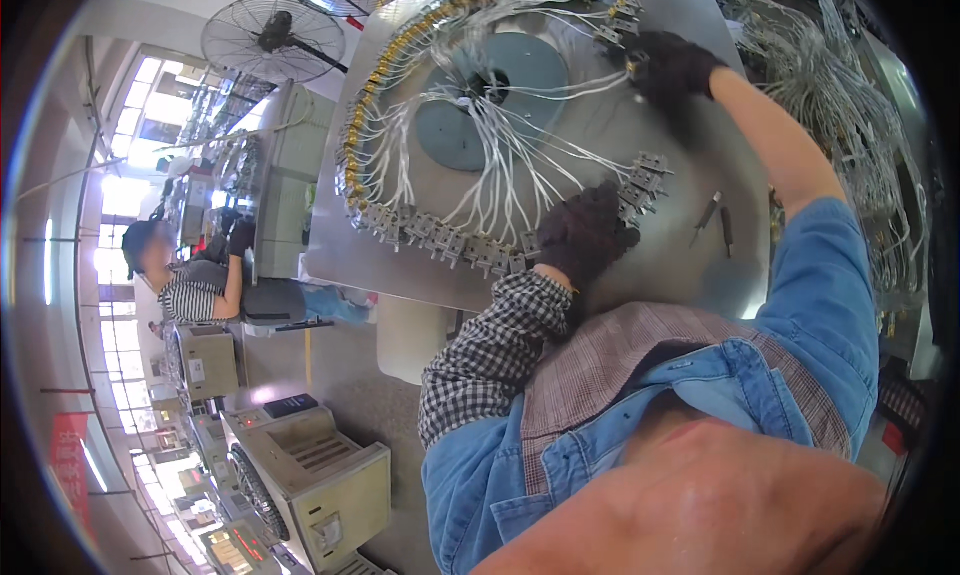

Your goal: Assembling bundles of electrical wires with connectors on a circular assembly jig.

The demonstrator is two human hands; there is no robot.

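A ring of small metal connectors on thin white wires lies around a grey-blue disc (545, 70) with a dark hub on a steel worktable (650, 285). Gold connectors (357, 135) line the far and left side; silver connectors (440, 237) run along the near side. My left hand (585, 233), in a dark glove, sits closed at a cluster of silver connectors (648, 180), partly covering the row. My right hand (672, 73), also gloved and slightly blurred, is at the far right, its fingers closed around a wired connector (633, 65) beside more silver connectors (622, 17).
Two thin pen-like tools (727, 232) lie on the table's right side. Bundles of wires (830, 85) hang beyond the right edge. A large fan (275, 35) stands at the far left. Another person (205, 285) works at the left, and a beige machine (310, 485) stands lower left.
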